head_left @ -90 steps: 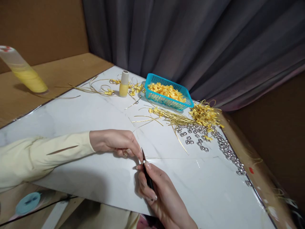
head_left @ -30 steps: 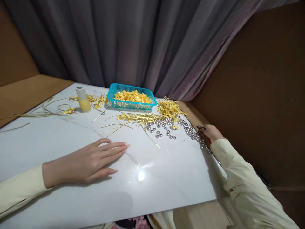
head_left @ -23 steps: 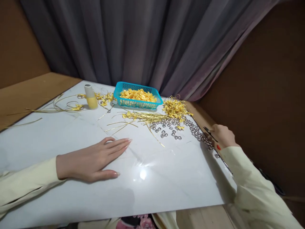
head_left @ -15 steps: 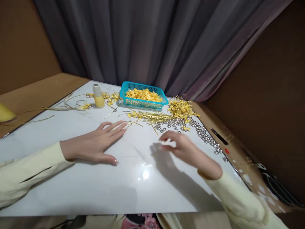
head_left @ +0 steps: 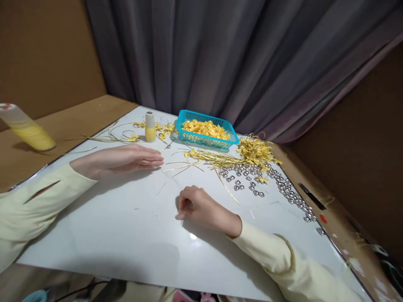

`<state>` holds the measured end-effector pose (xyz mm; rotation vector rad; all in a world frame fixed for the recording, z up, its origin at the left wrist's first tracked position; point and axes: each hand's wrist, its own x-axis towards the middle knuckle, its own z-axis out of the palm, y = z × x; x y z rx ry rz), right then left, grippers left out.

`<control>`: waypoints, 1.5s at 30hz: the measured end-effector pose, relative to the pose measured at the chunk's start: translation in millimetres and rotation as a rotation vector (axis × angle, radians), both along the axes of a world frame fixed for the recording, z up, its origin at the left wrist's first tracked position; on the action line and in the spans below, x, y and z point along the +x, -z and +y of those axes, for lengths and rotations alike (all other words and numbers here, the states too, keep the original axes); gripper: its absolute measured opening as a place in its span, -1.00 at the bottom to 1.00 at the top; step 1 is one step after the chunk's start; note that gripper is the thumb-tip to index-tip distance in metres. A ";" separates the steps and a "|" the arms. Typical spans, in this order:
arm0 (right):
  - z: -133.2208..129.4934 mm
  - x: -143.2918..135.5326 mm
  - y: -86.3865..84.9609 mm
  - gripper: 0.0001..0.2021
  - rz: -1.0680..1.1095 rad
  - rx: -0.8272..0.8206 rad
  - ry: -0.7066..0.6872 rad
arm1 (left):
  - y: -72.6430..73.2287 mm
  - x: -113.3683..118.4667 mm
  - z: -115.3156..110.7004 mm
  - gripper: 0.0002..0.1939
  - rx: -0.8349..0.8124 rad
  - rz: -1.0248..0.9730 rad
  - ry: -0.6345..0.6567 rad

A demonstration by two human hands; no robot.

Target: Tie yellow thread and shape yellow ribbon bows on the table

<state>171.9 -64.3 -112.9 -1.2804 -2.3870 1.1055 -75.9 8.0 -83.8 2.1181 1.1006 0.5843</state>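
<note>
My left hand (head_left: pixel 126 160) rests on its edge on the white table, fingers stretched out and together, holding nothing. Just past its fingertips lie a few loose gold wires (head_left: pixel 182 164). My right hand (head_left: pixel 204 207) is low over the middle of the table, with fingers curled and thumb drawn in near the forefinger. Whatever may be between those fingertips is too small or hidden to make out. Beyond it lie small silver heart-shaped pieces (head_left: pixel 238 186), a bundle of gold wires (head_left: pixel 220 158) and a heap of yellow flowers on wires (head_left: pixel 255 151).
A blue basket (head_left: pixel 206 140) of yellow petal-like pieces stands at the back. Left of it is a small bottle with yellow contents (head_left: pixel 150 130); a bigger one (head_left: pixel 31 132) stands at far left. A black-handled knife-like tool (head_left: pixel 311 196) lies on the right border.
My left hand has turned from palm-down onto its edge and drawn back leftward. My right hand has moved left and nearer to me, fingers curling in. The whole view has shifted.
</note>
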 end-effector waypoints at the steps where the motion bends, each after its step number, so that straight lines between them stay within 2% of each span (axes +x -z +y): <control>1: -0.4 -0.9 0.1 -0.75 0.010 -0.010 0.015 | -3.1 1.2 -1.7 -0.60 -0.163 -0.084 0.036; 3: -1.3 -2.0 -1.1 -0.75 0.017 -0.007 0.041 | -5.8 2.0 -2.2 -0.58 -0.405 -0.223 0.086; 4: -1.6 -2.1 -2.0 -0.75 0.021 -0.007 0.050 | -5.4 1.6 -1.2 -0.59 -0.443 -0.264 0.082; 9: -0.4 0.9 -4.4 -0.78 0.121 -0.114 0.084 | 2.0 -0.9 5.7 -0.61 -0.405 -0.310 0.048; 13: 2.6 4.2 -1.6 -0.80 0.233 -0.226 0.133 | 5.0 3.6 4.6 -0.61 -0.348 -0.241 -0.020; 15: 4.0 5.5 -1.0 -0.80 0.282 -0.290 0.158 | 7.4 5.3 2.9 -0.61 -0.196 -0.148 -0.090; 18: 6.0 6.9 -2.4 -0.82 0.327 -0.362 0.188 | 11.4 2.5 2.9 -0.61 0.306 0.133 -0.295; 20: 7.2 7.7 -4.3 -0.83 0.361 -0.397 0.216 | 12.2 -1.5 4.6 -0.52 0.589 0.355 -0.315; 22: 8.1 8.7 -6.4 -0.81 0.407 -0.440 0.245 | 10.5 -3.7 4.9 -0.43 0.742 0.499 -0.201; 24: 8.5 10.2 -8.4 -0.77 0.449 -0.478 0.263 | 7.8 -0.7 -0.5 -0.42 0.863 0.546 -0.021; 26: 8.3 12.2 -10.5 -0.74 0.478 -0.503 0.279 | 6.9 9.2 -14.7 -0.51 0.992 0.490 0.196; 28: 7.2 14.6 -12.5 -0.73 0.510 -0.510 0.303 | 10.2 24.6 -36.5 -0.70 1.054 0.347 0.430; 29: 6.4 15.7 -13.5 -0.73 0.529 -0.510 0.315 | 13.5 33.3 -48.4 -0.77 1.064 0.285 0.511; 30: 5.3 16.9 -14.5 -0.72 0.552 -0.509 0.329 | 17.5 41.9 -59.5 -0.76 1.096 0.260 0.571; 31: 4.0 17.9 -15.5 -0.72 0.576 -0.510 0.342 | 22.0 50.0 -68.8 -0.70 1.156 0.279 0.602; 34: -0.6 20.6 -18.5 -0.71 0.652 -0.526 0.393 | 33.2 67.7 -80.7 -0.62 1.319 0.293 0.570; 39: -7.4 26.4 -22.5 -0.70 0.758 -0.609 0.525 | 37.8 79.9 -62.6 -0.68 1.444 0.300 0.497; 45: -11.6 37.5 -24.9 -0.68 0.849 -0.629 0.583 | 33.9 96.7 -42.6 -0.77 1.508 0.326 0.544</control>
